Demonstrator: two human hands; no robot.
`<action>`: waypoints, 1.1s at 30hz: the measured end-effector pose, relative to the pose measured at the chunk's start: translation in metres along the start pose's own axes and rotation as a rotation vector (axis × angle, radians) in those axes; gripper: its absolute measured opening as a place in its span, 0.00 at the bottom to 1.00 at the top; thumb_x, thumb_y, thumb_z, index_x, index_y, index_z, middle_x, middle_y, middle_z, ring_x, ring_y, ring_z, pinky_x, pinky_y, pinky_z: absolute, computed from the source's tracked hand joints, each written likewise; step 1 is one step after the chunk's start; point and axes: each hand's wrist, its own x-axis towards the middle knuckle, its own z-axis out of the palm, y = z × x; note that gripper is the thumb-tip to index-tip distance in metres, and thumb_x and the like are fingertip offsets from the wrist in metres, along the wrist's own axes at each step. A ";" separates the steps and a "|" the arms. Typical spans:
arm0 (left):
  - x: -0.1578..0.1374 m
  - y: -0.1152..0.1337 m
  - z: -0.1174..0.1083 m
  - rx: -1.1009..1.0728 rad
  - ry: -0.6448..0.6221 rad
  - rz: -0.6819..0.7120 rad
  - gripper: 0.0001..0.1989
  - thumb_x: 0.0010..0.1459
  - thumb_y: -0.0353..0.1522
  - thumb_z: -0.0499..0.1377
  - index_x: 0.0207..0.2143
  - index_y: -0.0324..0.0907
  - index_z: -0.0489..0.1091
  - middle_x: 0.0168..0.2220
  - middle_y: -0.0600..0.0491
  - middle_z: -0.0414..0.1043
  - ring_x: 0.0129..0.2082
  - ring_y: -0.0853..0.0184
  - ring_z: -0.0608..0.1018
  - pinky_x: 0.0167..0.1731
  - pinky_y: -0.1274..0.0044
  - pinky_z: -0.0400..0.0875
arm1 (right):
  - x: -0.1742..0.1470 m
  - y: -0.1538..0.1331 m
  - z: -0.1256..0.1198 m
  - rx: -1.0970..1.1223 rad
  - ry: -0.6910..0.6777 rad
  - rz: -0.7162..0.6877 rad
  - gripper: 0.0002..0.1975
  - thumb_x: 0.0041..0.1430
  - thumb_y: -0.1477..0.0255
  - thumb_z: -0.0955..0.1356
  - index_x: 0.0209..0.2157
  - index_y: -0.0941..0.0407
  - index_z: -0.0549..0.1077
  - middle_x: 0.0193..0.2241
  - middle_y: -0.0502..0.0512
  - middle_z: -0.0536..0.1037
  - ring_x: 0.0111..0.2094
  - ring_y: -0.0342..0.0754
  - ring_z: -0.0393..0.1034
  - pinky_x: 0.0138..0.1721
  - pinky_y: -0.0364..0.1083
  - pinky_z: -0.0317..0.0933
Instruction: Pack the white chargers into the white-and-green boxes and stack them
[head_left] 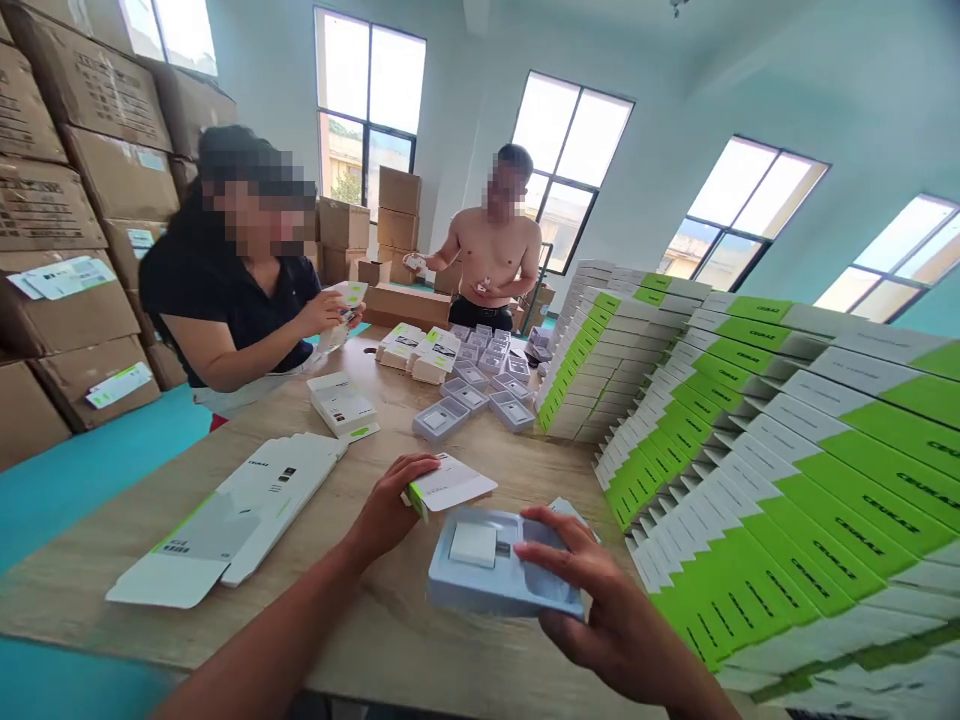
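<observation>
Holds the grey tray point(480, 592), long axis left to right at lower centre of frame, by its right end in the curled right hand point(600, 590), just below the carton point(454, 482) gripped in the half-closed left hand point(394, 500).

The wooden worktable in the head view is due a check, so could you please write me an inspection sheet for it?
Surface: light-brown wooden table, partly covered.
Job's things: pale blue-grey plastic tray holding a white square piece; white-and-green card carton.
Clutter: flat white-grey-green cartons left; grey plastic trays beyond; tall white-and-green carton stacks right.
Hands: left hand grips the carton; right hand holds the tray.
Cables: nothing seen.
Surroundings: co-worker in a dark top, another at the far end; brown cardboard boxes; windows.
</observation>
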 end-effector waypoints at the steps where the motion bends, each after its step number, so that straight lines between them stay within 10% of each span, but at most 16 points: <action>1: -0.001 0.000 0.002 0.013 -0.006 0.006 0.19 0.56 0.26 0.64 0.50 0.47 0.76 0.52 0.46 0.78 0.54 0.57 0.78 0.56 0.63 0.73 | -0.001 -0.001 -0.001 -0.031 0.053 0.013 0.28 0.58 0.74 0.71 0.60 0.45 0.73 0.65 0.59 0.66 0.65 0.59 0.62 0.64 0.59 0.58; 14: -0.005 0.019 0.007 0.192 -0.063 0.080 0.21 0.55 0.25 0.60 0.51 0.47 0.76 0.53 0.47 0.77 0.54 0.57 0.77 0.56 0.62 0.74 | 0.003 -0.005 0.040 -0.297 0.478 0.103 0.25 0.54 0.72 0.72 0.55 0.46 0.76 0.60 0.60 0.72 0.58 0.63 0.67 0.59 0.62 0.61; 30: 0.001 0.038 0.001 0.215 -0.238 0.103 0.24 0.56 0.23 0.61 0.53 0.50 0.75 0.56 0.47 0.77 0.58 0.55 0.74 0.61 0.58 0.65 | 0.011 -0.020 0.045 -0.264 0.510 0.233 0.22 0.57 0.69 0.73 0.54 0.51 0.75 0.58 0.63 0.74 0.57 0.65 0.69 0.60 0.64 0.59; 33: 0.001 0.053 0.007 0.155 -0.266 0.038 0.22 0.57 0.24 0.61 0.53 0.48 0.75 0.56 0.47 0.77 0.58 0.55 0.75 0.62 0.59 0.65 | 0.012 -0.024 0.048 -0.194 0.564 0.212 0.42 0.55 0.59 0.76 0.67 0.50 0.59 0.65 0.67 0.66 0.63 0.68 0.63 0.60 0.65 0.60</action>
